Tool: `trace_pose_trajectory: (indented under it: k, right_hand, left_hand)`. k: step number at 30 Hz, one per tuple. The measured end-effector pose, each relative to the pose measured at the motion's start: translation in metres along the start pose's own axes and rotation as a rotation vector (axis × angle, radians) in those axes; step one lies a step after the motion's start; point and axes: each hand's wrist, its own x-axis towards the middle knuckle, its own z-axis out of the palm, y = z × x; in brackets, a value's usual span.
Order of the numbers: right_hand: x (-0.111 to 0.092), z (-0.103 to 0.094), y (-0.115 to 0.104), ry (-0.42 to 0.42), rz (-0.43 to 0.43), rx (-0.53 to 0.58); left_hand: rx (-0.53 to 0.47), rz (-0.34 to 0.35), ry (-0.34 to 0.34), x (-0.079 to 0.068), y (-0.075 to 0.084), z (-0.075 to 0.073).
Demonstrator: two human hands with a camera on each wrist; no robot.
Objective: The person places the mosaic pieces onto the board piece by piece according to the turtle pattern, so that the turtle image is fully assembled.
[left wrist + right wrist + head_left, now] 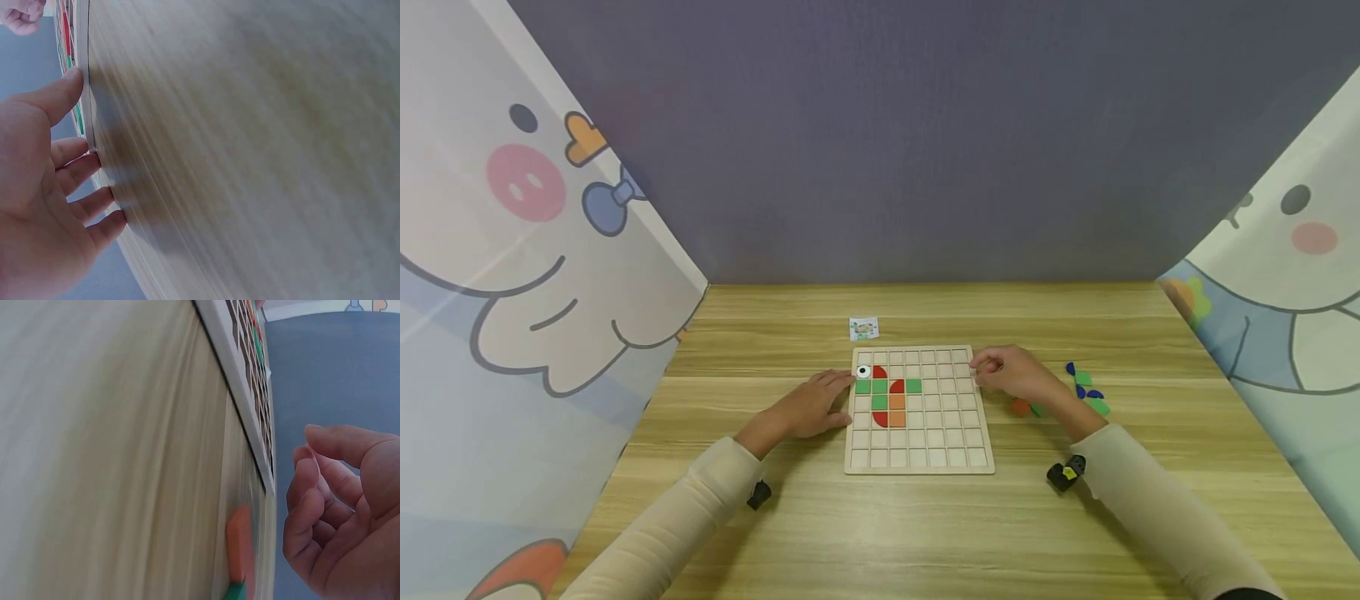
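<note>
A wooden grid board (947, 437) lies on the table. In its left part sit a white eye tile (863, 372), several green squares (880, 402), red rounded pieces (880, 419) and orange squares (897, 402). My left hand (811, 407) rests at the board's left edge; in the left wrist view its thumb and fingertips touch the rim. Above the board's upper right edge is my right hand (1017, 373), fingers loosely curled, thumb near the index finger. No piece shows between them. An orange piece (239, 544) lies on the table below that hand.
Right of the right hand are loose green pieces (1082, 378) and blue half-round pieces (1071, 367). Behind the board lies a small picture card (863, 328). A dark wall (880, 167) stands at the table's back, with cartoon-printed panels on both sides.
</note>
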Motion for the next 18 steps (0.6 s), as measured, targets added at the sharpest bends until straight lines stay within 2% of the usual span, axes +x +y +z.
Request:
trace_pose_trajectory:
  k: [5,10,12,18]
  right_hand:
    - [-0.012,-0.008,0.008,0.007,0.020,-0.047]
    - [-0.024,-0.017,0.018,-0.014,0.054,0.041]
    - [-0.028,-0.021,0.020,-0.023,0.044,0.038]
    - [-0.039,-0.030,0.029,-0.056,0.011,-0.072]
  left_hand:
    - [0.000,-0.006,-0.003,0.001,0.000,0.001]
    - [0.000,-0.002,-0.005,0.002,-0.001,0.001]
    - [-0.001,0.000,-0.006,0.002,-0.001,0.001]
    - [0.000,-0.001,-0.008,0.001,0.000,0.000]
